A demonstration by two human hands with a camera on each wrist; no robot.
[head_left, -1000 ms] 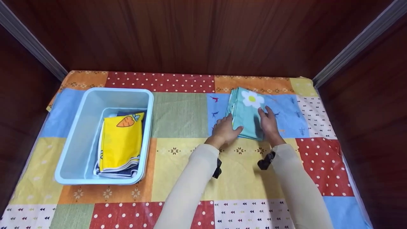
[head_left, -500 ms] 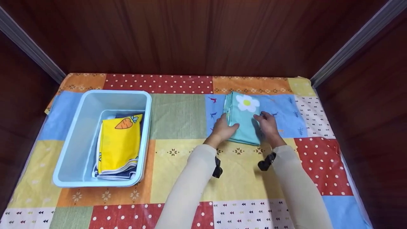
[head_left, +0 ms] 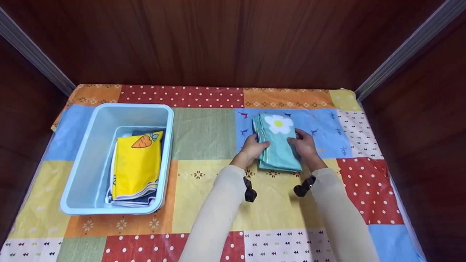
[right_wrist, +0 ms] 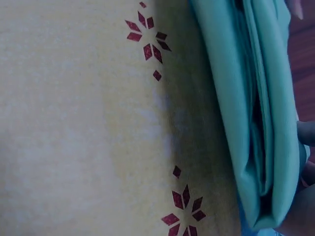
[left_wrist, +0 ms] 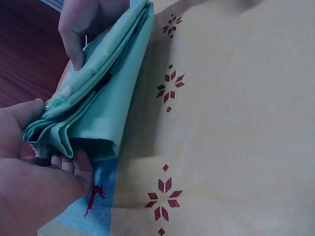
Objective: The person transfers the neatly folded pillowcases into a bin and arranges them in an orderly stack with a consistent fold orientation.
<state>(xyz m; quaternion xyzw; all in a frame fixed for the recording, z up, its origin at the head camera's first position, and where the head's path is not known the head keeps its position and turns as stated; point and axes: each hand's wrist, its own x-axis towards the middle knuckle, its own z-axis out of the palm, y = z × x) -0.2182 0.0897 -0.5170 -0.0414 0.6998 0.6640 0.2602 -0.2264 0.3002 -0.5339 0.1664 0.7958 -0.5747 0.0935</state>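
A folded teal cloth (head_left: 278, 151) with a white daisy print lies between my two hands, right of the middle in the head view. My left hand (head_left: 252, 148) grips its left edge, thumb on top and fingers tucked beneath, as the left wrist view shows on the layered cloth (left_wrist: 98, 108). At the opposite edge my right hand (head_left: 305, 147) pinches the cloth, its thumb on the upper face. Stacked folds of the cloth (right_wrist: 256, 113) face the right wrist camera, and part of that hand is out of that frame.
A light blue plastic tub (head_left: 78, 174) stands at the left, holding a folded yellow cloth (head_left: 136, 167) with a carrot print over a dark blue one (head_left: 140, 201). A patchwork tablecloth (head_left: 207, 196) covers the surface. Dark wood-grain panels (head_left: 233, 43) enclose the back and sides.
The teal cloth has slid toward the person and slightly left. My fingers, earlier resting along its edges, now curl around both sides of it.
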